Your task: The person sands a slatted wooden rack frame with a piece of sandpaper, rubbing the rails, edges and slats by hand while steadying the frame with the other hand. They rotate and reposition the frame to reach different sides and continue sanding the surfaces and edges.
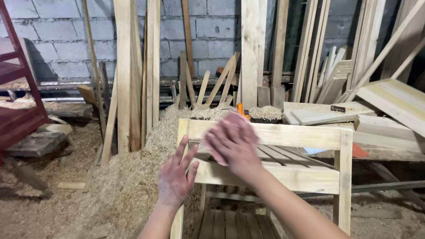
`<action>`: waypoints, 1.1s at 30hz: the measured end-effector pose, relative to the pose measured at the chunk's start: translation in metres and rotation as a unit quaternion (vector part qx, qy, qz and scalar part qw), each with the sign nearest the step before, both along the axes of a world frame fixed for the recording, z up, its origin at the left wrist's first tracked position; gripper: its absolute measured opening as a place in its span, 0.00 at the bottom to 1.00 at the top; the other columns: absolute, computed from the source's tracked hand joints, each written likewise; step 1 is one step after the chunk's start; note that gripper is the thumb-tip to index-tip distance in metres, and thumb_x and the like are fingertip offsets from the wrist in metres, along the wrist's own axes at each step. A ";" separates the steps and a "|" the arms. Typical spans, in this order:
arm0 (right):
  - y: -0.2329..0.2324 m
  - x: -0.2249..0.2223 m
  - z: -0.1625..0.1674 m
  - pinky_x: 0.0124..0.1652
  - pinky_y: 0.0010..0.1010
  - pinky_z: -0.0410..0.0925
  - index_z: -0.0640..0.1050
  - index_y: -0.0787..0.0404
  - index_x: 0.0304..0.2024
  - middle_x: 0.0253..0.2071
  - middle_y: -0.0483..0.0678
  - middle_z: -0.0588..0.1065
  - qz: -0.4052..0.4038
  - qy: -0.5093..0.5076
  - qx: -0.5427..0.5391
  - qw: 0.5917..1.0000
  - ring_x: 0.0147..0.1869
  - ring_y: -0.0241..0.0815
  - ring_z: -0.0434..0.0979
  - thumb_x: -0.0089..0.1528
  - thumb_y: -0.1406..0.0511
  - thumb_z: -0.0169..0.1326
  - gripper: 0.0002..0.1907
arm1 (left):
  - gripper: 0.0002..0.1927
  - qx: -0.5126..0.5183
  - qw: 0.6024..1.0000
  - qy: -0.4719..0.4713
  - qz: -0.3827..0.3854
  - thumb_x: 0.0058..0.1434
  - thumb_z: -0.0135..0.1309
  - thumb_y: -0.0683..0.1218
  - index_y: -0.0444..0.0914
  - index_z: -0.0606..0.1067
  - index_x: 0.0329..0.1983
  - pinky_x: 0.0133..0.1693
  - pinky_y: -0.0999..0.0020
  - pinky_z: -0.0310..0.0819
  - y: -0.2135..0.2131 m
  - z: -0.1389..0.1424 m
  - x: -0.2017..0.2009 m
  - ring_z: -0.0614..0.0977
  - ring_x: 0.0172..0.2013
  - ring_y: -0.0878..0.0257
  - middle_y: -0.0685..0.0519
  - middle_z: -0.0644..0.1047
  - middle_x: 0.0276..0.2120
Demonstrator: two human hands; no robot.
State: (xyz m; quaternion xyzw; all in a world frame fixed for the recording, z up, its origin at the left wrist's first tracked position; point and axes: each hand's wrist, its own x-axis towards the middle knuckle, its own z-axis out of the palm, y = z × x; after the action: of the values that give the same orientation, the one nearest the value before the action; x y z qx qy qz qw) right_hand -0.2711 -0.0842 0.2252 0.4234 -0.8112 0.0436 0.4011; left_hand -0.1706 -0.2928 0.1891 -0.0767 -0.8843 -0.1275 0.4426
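A pale wooden frame with slats, like a chair or a small rack (296,139), stands in front of me. My right hand (232,143) lies blurred on its upper rail, pressing a reddish sheet, likely sandpaper (233,117), flat against the wood. My left hand (175,175) rests with spread fingers near the frame's left post and lower rail, holding nothing. Lower slats of the frame (230,229) show beneath my arms.
A heap of wood shavings (128,182) lies left of the frame. Long boards (132,65) lean on a grey block wall. A dark red shelf unit (5,91) stands at far left. Stacked planks and panels (401,105) fill the right, with an orange tool (241,109) behind the frame.
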 end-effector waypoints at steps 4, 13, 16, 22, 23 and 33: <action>-0.027 0.006 0.026 0.72 0.53 0.30 0.60 0.45 0.72 0.76 0.40 0.53 0.025 -0.121 0.050 0.991 0.80 0.50 0.45 0.62 0.61 0.47 0.34 | 0.37 -0.010 0.997 0.056 0.043 0.70 0.43 0.60 0.41 0.53 0.78 0.56 0.53 0.72 0.001 -0.004 0.007 0.75 0.62 0.49 0.51 0.57 0.75; 0.072 0.012 -0.009 0.75 0.49 0.31 0.63 0.38 0.71 0.76 0.38 0.57 -0.030 0.034 0.022 0.999 0.82 0.47 0.46 0.63 0.66 0.42 0.34 | 0.36 0.279 0.936 -0.206 0.061 0.72 0.31 0.66 0.40 0.58 0.74 0.47 0.45 0.78 -0.003 -0.030 -0.001 0.84 0.45 0.39 0.36 0.81 0.44; 0.016 -0.001 -0.003 0.75 0.51 0.30 0.63 0.37 0.73 0.76 0.39 0.58 0.007 0.064 0.021 0.998 0.82 0.48 0.48 0.64 0.66 0.41 0.34 | 0.35 0.266 0.956 -0.123 0.028 0.71 0.32 0.65 0.37 0.64 0.68 0.46 0.42 0.76 -0.007 -0.046 -0.013 0.82 0.43 0.36 0.34 0.80 0.43; -0.085 -0.004 0.025 0.71 0.53 0.34 0.62 0.46 0.71 0.75 0.41 0.58 -0.009 -0.015 0.096 0.995 0.79 0.51 0.49 0.59 0.62 0.46 0.35 | 0.32 0.220 0.948 -0.198 0.116 0.70 0.33 0.66 0.39 0.71 0.60 0.49 0.41 0.75 -0.009 -0.059 -0.017 0.82 0.45 0.36 0.35 0.81 0.41; -0.079 0.000 0.024 0.71 0.53 0.34 0.61 0.47 0.72 0.75 0.42 0.58 0.005 -0.030 0.088 0.996 0.79 0.51 0.49 0.59 0.61 0.46 0.36 | 0.31 0.214 0.945 -0.214 0.124 0.71 0.33 0.66 0.39 0.72 0.57 0.50 0.42 0.75 -0.009 -0.057 -0.016 0.82 0.45 0.36 0.36 0.81 0.42; -0.071 0.001 0.013 0.73 0.51 0.36 0.62 0.46 0.74 0.76 0.41 0.58 -0.043 0.036 0.041 0.998 0.80 0.49 0.50 0.60 0.62 0.48 0.37 | 0.32 0.252 0.956 -0.128 0.085 0.69 0.38 0.63 0.32 0.71 0.59 0.48 0.42 0.75 -0.006 -0.052 -0.014 0.80 0.45 0.35 0.33 0.79 0.43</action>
State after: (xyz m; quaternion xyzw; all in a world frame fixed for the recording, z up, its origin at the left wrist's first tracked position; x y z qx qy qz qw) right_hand -0.2700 -0.1557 0.2377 0.4053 -0.8150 -0.0220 0.4135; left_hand -0.1847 -0.2988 0.1371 0.1295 -0.8759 -0.3165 0.3402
